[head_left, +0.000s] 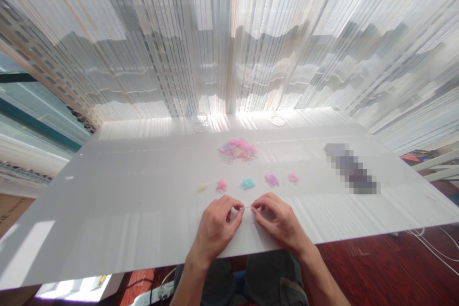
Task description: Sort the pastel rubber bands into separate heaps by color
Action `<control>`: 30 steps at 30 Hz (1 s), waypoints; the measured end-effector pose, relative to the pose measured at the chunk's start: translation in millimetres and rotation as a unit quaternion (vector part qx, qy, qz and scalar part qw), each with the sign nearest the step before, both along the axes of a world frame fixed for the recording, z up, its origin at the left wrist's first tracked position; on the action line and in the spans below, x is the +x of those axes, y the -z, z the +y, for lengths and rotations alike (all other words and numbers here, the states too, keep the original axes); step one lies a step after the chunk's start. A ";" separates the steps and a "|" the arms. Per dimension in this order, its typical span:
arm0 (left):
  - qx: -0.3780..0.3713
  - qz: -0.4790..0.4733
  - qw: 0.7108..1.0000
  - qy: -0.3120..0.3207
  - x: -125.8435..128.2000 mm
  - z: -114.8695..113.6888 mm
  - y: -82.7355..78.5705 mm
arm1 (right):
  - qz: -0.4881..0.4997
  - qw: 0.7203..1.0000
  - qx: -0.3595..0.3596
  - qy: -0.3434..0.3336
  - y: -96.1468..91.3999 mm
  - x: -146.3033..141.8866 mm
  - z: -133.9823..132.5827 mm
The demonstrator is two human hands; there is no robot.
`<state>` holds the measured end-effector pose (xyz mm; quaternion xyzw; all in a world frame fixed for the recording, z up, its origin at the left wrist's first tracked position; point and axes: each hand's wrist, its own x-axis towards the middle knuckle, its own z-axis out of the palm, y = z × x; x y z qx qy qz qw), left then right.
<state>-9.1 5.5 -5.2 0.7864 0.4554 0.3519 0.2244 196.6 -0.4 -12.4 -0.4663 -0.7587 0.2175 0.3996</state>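
My left hand (pixel 217 227) and my right hand (pixel 278 220) rest on the white table (pixel 107 201) near its front edge. Both are closed in a pinch, fingertips almost meeting, with a tiny pale band (pixel 248 207) stretched between them. Just beyond my hands lies a row of small sorted heaps: a cream heap (pixel 202 187), a pink heap (pixel 221 185), a turquoise heap (pixel 247 183), a purple heap (pixel 272 180) and another pink heap (pixel 293 178). Farther back sits a larger mixed pile of mostly pink bands (pixel 237 149).
Two clear round dishes (pixel 200 118) (pixel 278 120) stand at the table's far edge in front of sheer white curtains. A blurred-out dark object (pixel 353 168) lies on the right of the table. Red wooden floor and white cables (pixel 430 244) show to the right.
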 end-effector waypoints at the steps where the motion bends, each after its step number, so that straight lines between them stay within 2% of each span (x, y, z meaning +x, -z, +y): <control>1: 0.001 0.001 1.000 0.000 0.1 0.0 -0.4 | 0.000 1.000 0.001 0.000 -0.1 0.0 0.0; 30: -0.007 0.001 1.000 0.000 0.2 -0.1 -1.2 | 0.016 1.000 0.012 0.001 -0.6 0.1 1.3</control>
